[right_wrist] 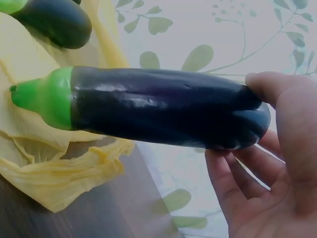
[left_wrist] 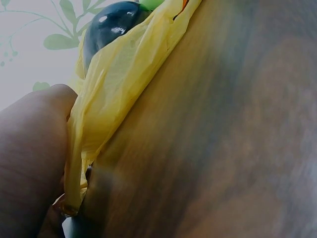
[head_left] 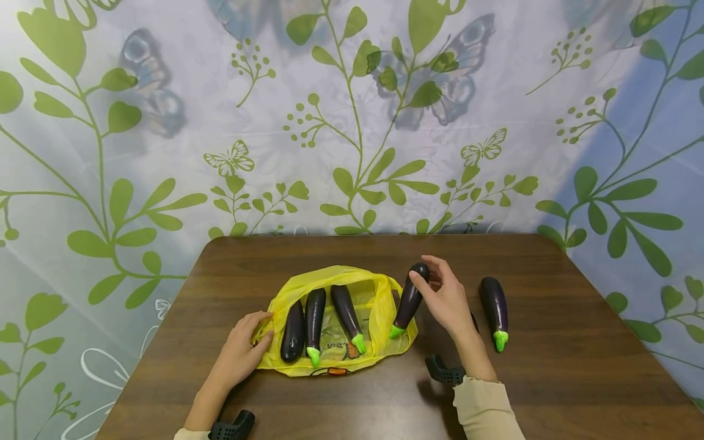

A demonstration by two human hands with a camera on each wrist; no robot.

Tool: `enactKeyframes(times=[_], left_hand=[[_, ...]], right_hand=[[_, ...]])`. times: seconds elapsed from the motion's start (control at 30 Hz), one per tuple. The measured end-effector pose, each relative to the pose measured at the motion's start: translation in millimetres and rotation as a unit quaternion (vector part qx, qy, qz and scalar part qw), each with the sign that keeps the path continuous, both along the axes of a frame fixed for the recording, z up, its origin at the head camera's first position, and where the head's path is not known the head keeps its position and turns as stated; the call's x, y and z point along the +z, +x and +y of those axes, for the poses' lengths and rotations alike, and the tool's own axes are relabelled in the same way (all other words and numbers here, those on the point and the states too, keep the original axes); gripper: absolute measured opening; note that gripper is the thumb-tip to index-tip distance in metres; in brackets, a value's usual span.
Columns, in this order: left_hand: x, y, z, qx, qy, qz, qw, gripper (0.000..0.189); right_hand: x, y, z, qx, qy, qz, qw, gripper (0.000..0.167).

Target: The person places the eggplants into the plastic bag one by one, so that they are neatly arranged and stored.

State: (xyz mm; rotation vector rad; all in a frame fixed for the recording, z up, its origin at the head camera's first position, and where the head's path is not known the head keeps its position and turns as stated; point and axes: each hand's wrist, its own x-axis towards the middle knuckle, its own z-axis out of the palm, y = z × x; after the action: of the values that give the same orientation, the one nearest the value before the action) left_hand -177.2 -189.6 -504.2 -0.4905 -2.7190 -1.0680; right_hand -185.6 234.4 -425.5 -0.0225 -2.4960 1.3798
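Observation:
A yellow plastic bag (head_left: pixel 324 276) lies on its side on the table, its opening toward me. Inside it are three dark purple eggplants: a left one (head_left: pixel 293 333), a middle one (head_left: pixel 315 318) and a right one (head_left: pixel 344 308), the last two showing green stems. At the bag's left edge my left hand (head_left: pixel 244 342) pinches the plastic (left_wrist: pixel 111 94) between thumb and fingers. My right hand (head_left: pixel 447 299) grips another eggplant (right_wrist: pixel 163 106) by its rounded end, thumb on one side and fingers on the other. Its green stem points down over the bag's right edge.
One more eggplant (head_left: pixel 495 311) lies on the brown wooden table (head_left: pixel 577 366), right of my right hand. A small dark shape shows beside my right wrist, mostly hidden. A patterned cloth (head_left: pixel 352 122) with leaves and butterflies hangs behind the table's far edge.

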Motion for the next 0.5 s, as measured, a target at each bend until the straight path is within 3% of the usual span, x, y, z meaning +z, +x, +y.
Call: enactKeyframes(times=[0.5], left_hand=[[0.3,0.5,-0.5,0.001,-0.001,-0.003,1.0000,0.035]], right_hand=[[1.5,-0.1,-9.7,0.017,-0.035,0.018,0.9991,0.052]])
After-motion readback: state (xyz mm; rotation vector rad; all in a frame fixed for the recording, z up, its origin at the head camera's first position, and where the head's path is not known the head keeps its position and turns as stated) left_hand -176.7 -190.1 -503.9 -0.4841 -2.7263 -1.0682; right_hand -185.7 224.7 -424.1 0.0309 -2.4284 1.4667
